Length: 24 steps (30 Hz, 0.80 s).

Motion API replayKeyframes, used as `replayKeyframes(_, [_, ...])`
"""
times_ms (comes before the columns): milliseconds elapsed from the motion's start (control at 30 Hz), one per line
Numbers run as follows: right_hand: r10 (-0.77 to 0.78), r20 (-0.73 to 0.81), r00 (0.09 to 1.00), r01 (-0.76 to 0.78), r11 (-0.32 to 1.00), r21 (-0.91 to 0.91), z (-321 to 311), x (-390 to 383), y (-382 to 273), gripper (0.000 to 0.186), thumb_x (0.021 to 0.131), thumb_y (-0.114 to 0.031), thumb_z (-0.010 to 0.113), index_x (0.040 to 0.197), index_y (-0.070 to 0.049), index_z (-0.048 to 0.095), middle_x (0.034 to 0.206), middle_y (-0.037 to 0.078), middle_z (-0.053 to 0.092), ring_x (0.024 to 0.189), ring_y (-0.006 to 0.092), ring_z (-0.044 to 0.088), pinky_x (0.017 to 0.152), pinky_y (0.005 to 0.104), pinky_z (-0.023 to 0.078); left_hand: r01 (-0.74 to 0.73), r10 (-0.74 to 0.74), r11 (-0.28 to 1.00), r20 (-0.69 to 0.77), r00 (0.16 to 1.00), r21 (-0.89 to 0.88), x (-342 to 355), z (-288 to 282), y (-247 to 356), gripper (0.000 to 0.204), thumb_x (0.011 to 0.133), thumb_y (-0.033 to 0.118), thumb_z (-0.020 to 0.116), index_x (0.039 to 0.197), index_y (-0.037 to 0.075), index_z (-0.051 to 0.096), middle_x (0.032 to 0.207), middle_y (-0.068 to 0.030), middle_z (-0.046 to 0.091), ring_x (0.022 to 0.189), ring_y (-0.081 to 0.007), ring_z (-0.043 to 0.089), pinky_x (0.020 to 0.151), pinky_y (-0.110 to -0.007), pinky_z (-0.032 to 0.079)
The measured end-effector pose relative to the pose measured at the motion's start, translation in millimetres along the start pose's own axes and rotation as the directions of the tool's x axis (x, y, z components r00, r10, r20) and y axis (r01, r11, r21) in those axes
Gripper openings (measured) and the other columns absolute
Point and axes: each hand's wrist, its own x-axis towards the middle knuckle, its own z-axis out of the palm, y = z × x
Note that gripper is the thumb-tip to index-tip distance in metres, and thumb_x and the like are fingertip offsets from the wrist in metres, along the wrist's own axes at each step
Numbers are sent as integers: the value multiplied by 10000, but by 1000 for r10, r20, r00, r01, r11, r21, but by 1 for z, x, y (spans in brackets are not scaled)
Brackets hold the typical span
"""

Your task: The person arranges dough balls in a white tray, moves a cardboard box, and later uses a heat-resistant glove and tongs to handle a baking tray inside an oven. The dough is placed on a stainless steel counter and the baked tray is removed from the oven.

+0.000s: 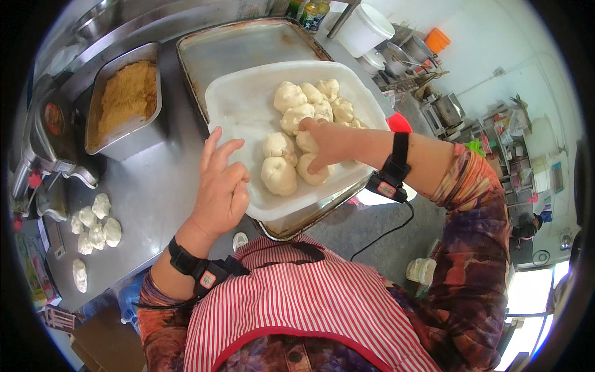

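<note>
A white plastic tub point(232, 108) holds several pale, smooth dough balls point(289, 97), bunched toward its middle and right side. My right hand point(334, 146) reaches in from the right. Its thumb and fingers close around a dough ball point(306, 142) in the cluster, and part of that ball is hidden under the hand. My left hand point(224, 189) hovers by the tub's near left rim, holding nothing, with its forefinger stretched out and the other fingers loosely bent. Two more dough balls point(279, 176) lie between my hands.
Under the tub are worn metal baking trays point(260, 37). To the left, a deep steel pan point(127, 139) contains a yellow-brown crumbly filling, beside a grey scale-like machine point(56, 133). Several small dough pieces point(96, 224) rest on the steel table point(152, 204). A white bucket point(365, 31) stands behind.
</note>
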Motion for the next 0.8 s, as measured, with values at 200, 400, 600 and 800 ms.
replayKeyframes(200, [99,143,985,-92,994,-53,-20,-3,12,631,611,-89,739,1182,-57,473,920,177,621,844,299,639,646,393,510,27,-27,1000,35,999,14,0,-4,2,65,735,91,483,752,45,526,1269,-212,467,1331,-495,229,1090,-561,195])
replayKeyframes(400, [72,136,988,-51,988,-146,-30,-16,41,570,635,-121,739,1158,-86,514,937,160,635,885,310,633,727,408,499,19,-19,1000,33,999,11,1,-4,2,66,735,96,487,754,47,526,1258,-214,469,1327,-497,231,1091,-575,181])
replayKeyframes(600, [0,92,996,6,997,-73,-47,-18,25,629,675,-192,740,1251,-97,505,1064,167,609,943,308,610,816,387,487,10,-10,1000,44,999,0,1,-5,2,65,749,98,490,763,47,527,1262,-218,461,1334,-495,220,1089,-549,205])
replayKeyframes(800, [-346,141,928,352,936,-20,-18,8,-33,659,657,-238,764,1254,-101,522,1220,178,530,1011,318,580,872,397,466,34,-36,999,95,995,20,1,-9,4,67,779,103,496,784,51,538,1275,-198,459,1352,-472,205,1091,-525,212])
